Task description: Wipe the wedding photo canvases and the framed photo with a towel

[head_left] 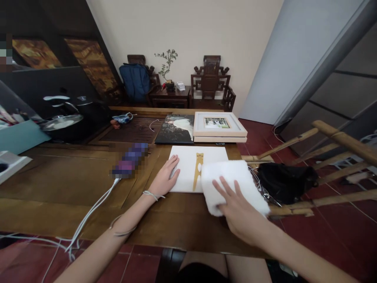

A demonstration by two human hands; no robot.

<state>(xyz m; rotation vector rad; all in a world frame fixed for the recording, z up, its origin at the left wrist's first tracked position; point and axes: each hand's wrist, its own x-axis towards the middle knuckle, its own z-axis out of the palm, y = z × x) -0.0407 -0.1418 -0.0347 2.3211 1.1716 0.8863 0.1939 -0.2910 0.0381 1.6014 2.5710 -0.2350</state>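
White cloth lies, in the head view, over the right part of a white panel on the counter, and it reaches beyond the panel's near right corner. It is directly under the fingers of the right hand, which is therefore the nearer one; the left hand is to the left, well apart from the cloth. The right fingers are spread on top of the fabric, but whether the thumb also pinches a fold, I cannot tell. The left fingers rest flat and rather close together on the left edge of the panel, with the thumb set apart. The cloth looks almost square, so its long axis is not clear to me, while the yellow figure on the panel has its long axis running from near to far. Counting the things, I find one cloth, one panel with one figure, two pale frames stacked at the far side, and one dark picture just to their left. Farther left on the counter is one lidded pan; at right, one black bag lies beside the counter.
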